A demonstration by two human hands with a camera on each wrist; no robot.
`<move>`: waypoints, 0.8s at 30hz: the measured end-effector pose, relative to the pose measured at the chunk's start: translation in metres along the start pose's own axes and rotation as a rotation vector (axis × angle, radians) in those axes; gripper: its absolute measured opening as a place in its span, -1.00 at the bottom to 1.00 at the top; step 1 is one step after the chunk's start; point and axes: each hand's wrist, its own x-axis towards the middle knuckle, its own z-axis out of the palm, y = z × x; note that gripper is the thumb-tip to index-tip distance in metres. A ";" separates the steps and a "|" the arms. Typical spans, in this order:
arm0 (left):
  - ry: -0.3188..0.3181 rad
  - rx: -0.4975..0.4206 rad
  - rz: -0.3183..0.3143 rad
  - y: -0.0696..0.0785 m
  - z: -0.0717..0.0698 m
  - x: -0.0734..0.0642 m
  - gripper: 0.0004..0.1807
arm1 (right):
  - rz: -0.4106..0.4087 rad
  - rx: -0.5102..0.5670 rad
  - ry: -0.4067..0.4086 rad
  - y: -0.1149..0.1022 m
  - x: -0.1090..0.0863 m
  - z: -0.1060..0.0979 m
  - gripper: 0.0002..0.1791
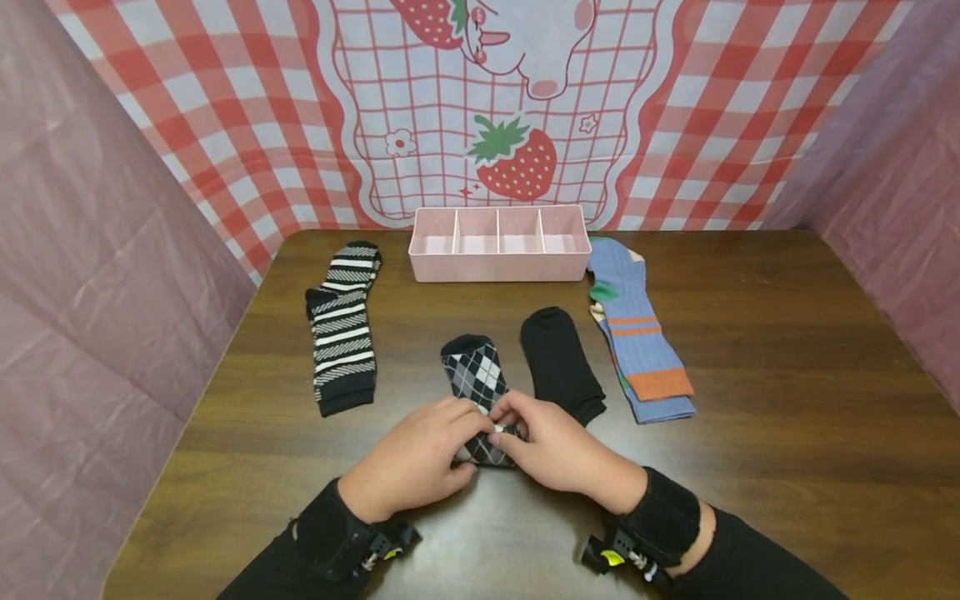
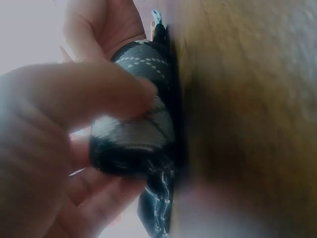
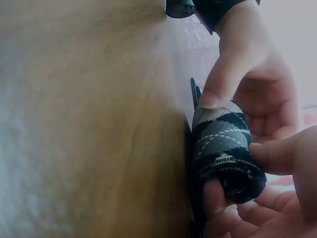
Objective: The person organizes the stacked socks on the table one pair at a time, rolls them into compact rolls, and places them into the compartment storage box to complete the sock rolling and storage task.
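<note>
A grey, black and white argyle sock (image 1: 474, 371) lies at the middle front of the table, its toe end flat and its near end rolled up. Both hands grip this roll from its two sides. My left hand (image 1: 420, 454) has its thumb on the roll, and the fingers sit along the far side. With thumb and fingertips my right hand (image 1: 558, 450) pinches the other end. The wrist views show the roll (image 3: 223, 141) as a thick coil close to the tabletop, with layers visible at its end. A plain black sock (image 1: 558, 362) lies just beyond the right hand.
A pink box (image 1: 498, 268) with several compartments stands at the table's back edge. Black-and-white striped socks (image 1: 345, 333) lie on the left; blue socks with orange bands (image 1: 633, 325) on the right. A checked strawberry cloth (image 1: 255, 100) hangs behind the wooden table (image 1: 787, 375).
</note>
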 end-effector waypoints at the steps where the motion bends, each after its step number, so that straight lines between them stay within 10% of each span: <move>1: -0.009 0.002 -0.004 0.000 0.000 0.000 -0.57 | 0.001 0.004 0.007 0.000 0.000 0.000 -0.82; 24: -0.039 -0.154 -0.190 0.000 0.001 -0.001 -0.63 | -0.117 -0.266 0.095 -0.007 -0.005 0.002 -0.50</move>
